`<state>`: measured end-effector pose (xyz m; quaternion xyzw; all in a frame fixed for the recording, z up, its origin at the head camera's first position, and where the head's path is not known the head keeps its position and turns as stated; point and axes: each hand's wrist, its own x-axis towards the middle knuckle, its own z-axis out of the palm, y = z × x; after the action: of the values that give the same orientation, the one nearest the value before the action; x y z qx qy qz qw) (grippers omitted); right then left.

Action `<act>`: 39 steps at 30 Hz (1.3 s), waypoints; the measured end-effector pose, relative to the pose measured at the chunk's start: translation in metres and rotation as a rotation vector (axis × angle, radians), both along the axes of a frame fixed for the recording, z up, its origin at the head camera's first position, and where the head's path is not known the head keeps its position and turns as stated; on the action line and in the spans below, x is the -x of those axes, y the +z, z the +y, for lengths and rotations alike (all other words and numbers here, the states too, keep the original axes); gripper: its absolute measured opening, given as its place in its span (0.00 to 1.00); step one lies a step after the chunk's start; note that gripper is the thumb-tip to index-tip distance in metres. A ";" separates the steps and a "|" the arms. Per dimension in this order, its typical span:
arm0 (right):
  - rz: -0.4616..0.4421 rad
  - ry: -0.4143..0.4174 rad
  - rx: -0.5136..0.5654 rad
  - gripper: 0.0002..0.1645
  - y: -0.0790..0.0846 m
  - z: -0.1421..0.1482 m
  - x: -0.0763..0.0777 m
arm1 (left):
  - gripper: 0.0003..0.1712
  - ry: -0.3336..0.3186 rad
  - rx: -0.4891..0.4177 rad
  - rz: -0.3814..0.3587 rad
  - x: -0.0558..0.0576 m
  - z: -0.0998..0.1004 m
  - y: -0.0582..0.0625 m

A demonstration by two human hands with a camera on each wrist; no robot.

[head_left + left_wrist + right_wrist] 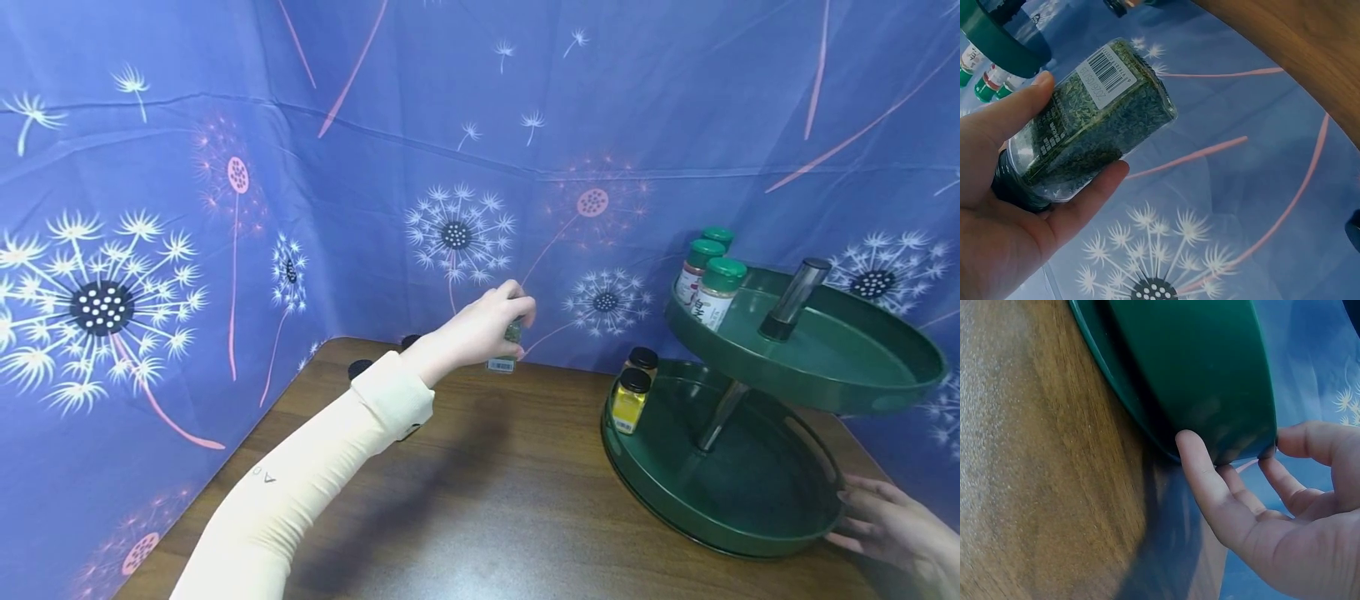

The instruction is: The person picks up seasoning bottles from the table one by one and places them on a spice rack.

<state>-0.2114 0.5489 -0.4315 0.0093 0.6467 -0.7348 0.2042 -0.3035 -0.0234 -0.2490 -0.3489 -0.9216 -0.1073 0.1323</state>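
My left hand (495, 325) holds a clear jar of dried green herbs (1094, 119) by its dark-lidded end, above the back of the table. A white barcode label shows on the jar's side near its base. At the far right, my right hand (885, 521) touches the outer wall of the lower tier (1204, 375) of a dark green two-tier turntable with its fingertips. The fingers are spread and lightly bent. On the lower tier stand a yellow spice jar (628, 404) and another black-lidded jar (643, 360) behind it.
Several green-lidded spice jars (718, 292) stand at the left of the upper tier (847, 350). Black-lidded jars (360, 367) are partly hidden behind the left forearm. A blue dandelion-print cloth (360, 208) hangs around the wooden table (525, 492).
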 end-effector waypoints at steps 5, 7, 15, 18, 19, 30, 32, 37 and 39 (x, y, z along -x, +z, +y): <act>0.024 0.066 0.085 0.20 0.000 0.001 -0.001 | 0.21 -0.010 -0.026 -0.016 0.004 0.014 0.003; 0.025 0.053 0.076 0.20 0.001 -0.001 -0.002 | 0.21 -0.015 -0.029 -0.016 0.005 0.019 0.003; 0.004 -0.067 -0.070 0.14 0.000 -0.004 -0.002 | 0.20 -0.009 -0.007 -0.036 0.012 0.039 -0.003; 0.014 -0.042 -0.016 0.18 -0.001 -0.001 -0.001 | 0.20 -0.002 0.005 -0.046 0.015 0.047 -0.005; 0.017 -0.028 0.001 0.18 -0.002 -0.001 -0.001 | 0.20 -0.001 0.009 -0.049 0.015 0.049 -0.006; -0.034 -0.124 -0.140 0.12 0.001 -0.006 0.001 | 0.19 -0.034 0.003 -0.061 0.020 0.078 -0.018; -0.034 -0.126 -0.153 0.12 0.001 -0.006 0.001 | 0.19 -0.038 0.001 -0.056 0.020 0.083 -0.021; -0.029 -0.127 -0.171 0.11 0.000 -0.005 0.001 | 0.20 -0.041 -0.007 -0.044 0.022 0.097 -0.029; -0.037 -0.136 -0.209 0.13 0.001 -0.005 0.002 | 0.20 -0.044 -0.012 -0.039 0.023 0.103 -0.033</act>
<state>-0.2134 0.5439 -0.4307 0.0880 0.7139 -0.6751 0.1638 -0.3264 0.0798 -0.2816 -0.3660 -0.9154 -0.1227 0.1139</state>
